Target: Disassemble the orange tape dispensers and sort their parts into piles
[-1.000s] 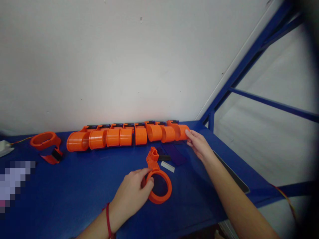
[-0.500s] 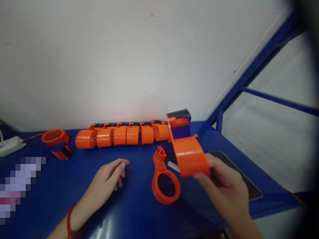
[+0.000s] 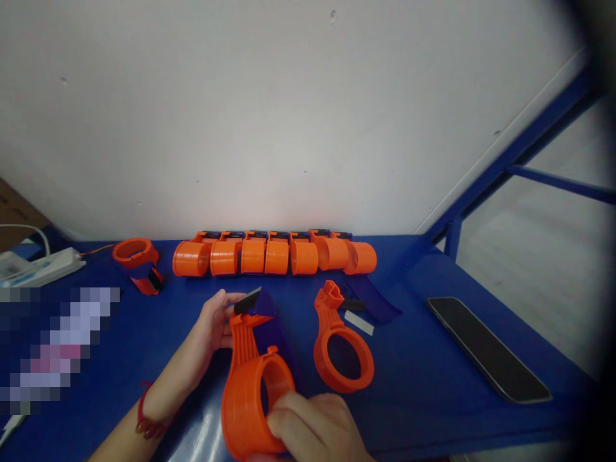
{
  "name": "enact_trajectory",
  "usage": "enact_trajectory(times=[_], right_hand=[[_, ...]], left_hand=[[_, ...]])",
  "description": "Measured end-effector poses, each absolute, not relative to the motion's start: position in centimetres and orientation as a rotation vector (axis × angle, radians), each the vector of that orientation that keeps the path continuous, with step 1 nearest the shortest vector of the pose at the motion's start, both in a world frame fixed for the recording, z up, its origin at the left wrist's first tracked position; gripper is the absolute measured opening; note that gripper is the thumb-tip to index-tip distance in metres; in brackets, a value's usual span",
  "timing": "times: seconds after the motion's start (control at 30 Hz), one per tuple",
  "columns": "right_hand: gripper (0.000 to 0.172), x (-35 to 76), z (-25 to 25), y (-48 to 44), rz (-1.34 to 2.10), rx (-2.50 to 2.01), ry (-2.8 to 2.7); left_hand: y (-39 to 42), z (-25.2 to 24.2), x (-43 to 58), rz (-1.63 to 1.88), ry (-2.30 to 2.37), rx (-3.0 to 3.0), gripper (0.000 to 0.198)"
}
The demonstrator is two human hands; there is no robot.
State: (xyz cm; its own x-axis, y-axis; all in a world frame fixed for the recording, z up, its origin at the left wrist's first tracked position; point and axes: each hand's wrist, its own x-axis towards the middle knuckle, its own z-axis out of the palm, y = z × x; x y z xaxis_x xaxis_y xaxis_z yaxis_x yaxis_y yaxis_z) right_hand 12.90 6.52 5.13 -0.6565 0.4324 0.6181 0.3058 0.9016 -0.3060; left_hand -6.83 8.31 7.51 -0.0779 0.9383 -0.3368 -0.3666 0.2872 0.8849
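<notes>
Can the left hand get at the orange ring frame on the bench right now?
Probably not directly: the orange tape dispenser held in the right hand sits between the left hand and the orange ring frame.

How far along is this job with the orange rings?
Seven orange ring parts sit lined up by the wall, looking done. The right hand and left hand hold another orange ring part with a blue strip. Still left, it seems: the bare orange frame and the loose blue strip.
</notes>
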Motion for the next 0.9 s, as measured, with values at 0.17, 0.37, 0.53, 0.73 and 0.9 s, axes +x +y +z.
enact_trajectory(times=[0.17,0.37,0.53,0.73,0.9], right_hand=[[0.044,11.8,4.6,6.8,0.193,-0.559,-2.342],[0.048,11.6,4.8,6.4,0.233,-0.494,-2.499],[0.029,11.9,6.7,7.1,0.627,-0.708,-2.284],[0.016,10.2,7.8,9.6,0.425,-1.227,-2.288],[0.021,9.2,7.5,10.3,0.357,-1.262,-2.476]], left_hand=[[7.9,7.5,-6.2,1.168,1.412,0.711,0.042],[8.7,6.8,-6.0,1.115,1.640,0.966,0.039],[8.5,6.9,-6.2,1.105,1.626,0.952,0.035],[7.9,7.5,-6.1,1.089,1.599,0.871,0.029],[8.1,6.7,-5.9,1.085,1.572,0.823,0.034]])
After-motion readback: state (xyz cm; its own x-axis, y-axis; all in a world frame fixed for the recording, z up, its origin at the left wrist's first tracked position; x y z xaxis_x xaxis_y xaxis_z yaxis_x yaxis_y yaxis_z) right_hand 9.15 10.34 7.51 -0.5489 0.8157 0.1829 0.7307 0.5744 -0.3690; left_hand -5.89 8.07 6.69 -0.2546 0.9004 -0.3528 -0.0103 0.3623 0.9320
